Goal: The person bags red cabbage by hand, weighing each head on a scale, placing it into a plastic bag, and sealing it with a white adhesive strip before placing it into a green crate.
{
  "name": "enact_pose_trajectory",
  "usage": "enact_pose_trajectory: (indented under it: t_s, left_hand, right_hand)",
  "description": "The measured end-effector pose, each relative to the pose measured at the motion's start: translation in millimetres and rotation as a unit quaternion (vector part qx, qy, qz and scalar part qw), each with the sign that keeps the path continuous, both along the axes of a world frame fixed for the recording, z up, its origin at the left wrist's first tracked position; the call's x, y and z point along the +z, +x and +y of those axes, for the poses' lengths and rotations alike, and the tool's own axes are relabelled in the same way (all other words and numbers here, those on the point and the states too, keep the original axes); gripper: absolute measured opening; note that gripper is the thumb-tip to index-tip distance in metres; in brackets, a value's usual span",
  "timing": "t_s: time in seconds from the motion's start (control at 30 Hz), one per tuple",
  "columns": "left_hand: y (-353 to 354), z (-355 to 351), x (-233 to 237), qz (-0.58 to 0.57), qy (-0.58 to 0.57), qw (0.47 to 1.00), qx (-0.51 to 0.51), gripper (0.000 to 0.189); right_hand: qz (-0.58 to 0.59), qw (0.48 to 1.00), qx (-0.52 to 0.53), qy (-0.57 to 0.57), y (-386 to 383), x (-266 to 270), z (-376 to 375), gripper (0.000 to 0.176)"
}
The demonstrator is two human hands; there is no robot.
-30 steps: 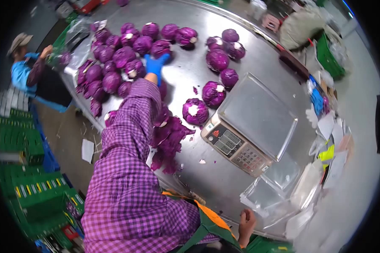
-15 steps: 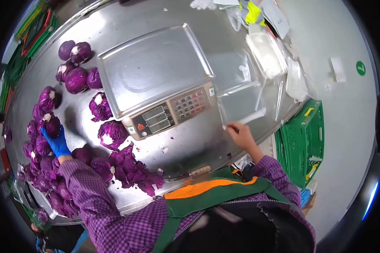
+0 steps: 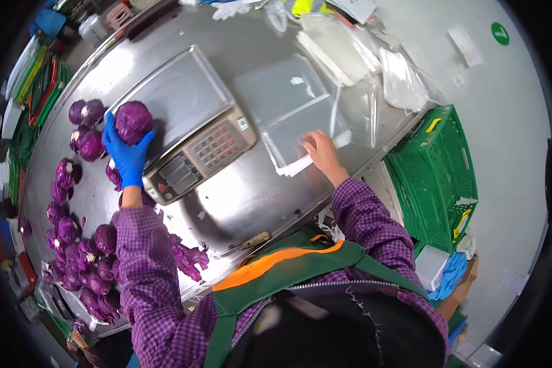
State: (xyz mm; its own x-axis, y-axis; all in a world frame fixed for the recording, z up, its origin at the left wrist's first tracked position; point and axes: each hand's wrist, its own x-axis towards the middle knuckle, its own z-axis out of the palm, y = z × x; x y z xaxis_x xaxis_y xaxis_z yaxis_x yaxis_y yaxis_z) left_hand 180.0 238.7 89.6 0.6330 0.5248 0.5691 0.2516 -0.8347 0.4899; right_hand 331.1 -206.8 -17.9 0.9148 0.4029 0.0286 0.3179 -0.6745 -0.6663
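A round red cabbage [image 3: 133, 122] is gripped from below and the left by my left hand [image 3: 126, 153], which wears a blue glove. The hand and cabbage overlap the left end of the steel weighing pan [image 3: 187, 92] on a digital scale [image 3: 197, 158]. My bare right hand [image 3: 321, 153] is at the near edge of a clear plastic bag [image 3: 297, 132], its fingers curled together on that edge, fingertips slightly blurred. The bag lies flat on the steel table, right of the scale.
Several red cabbages [image 3: 80, 254] are heaped on the table's left side, with loose leaves [image 3: 188, 257] nearby. A knife with a wooden handle [image 3: 256, 240] lies at the front edge. Stacked clear bags [image 3: 340, 52] sit far right; green crates [image 3: 432, 178] stand beside the table.
My left hand has brought a cabbage from the left heap up and right to the scale pan. My right hand remains at the bag's edge, shifted along it. The view has turned.
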Motion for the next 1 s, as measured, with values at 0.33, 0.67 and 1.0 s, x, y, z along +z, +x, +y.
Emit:
enact_pose_trajectory:
  t_s: [0.33,0.67,1.0]
  left_hand:
    - [-13.4,-163.9,2.8,-0.011,-0.081,0.99,-0.117,0.058]
    - [56.2,-332.9,-27.6,0.072,-0.784,0.594,-0.166,0.054]
    - [-0.3,-292.3,-37.5,-0.006,-0.644,0.765,-0.017,0.02]
  right_hand:
    - [-0.038,0.988,-0.148,-0.001,64.0,-8.9,-77.6,0.014]
    - [-0.164,0.964,0.108,0.181,-52.0,62.8,-58.1,0.012]
    - [0.116,0.945,0.194,0.236,-84.0,69.9,-87.0,0.015]
